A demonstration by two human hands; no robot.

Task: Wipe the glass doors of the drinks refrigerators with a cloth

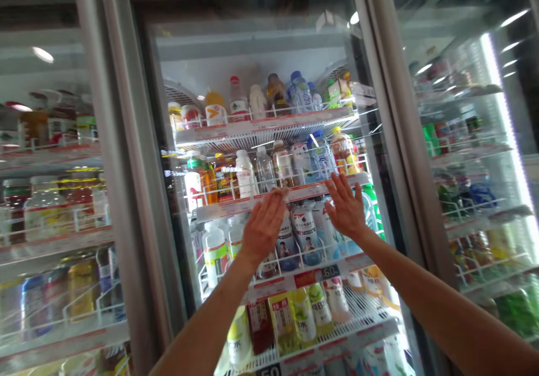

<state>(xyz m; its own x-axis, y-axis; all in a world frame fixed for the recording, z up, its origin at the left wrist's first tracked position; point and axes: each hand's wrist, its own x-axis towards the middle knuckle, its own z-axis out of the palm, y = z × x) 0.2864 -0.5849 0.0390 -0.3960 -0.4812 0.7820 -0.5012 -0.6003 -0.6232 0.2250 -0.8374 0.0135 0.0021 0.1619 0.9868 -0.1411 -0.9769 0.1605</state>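
Observation:
My left hand [265,224] lies against the glass door [261,50] of a drinks fridge, its fingers straight and close together. A small tan cloth-like piece [285,194] shows at its fingertips; most of it is hidden under the hand. To the right, my right hand [346,207] rests with spread fingers at the same glass and holds nothing. Behind the hands, through the glass, are white-labelled bottles [305,233] and a blue-capped bottle [322,157].
Metal frame posts [130,157] stand on both sides of the door. Wire-fronted shelves with price strips [269,123] hold several rows of drinks. More glass-fronted fridge sections stand left and right, with a bright light strip [501,106] at the right.

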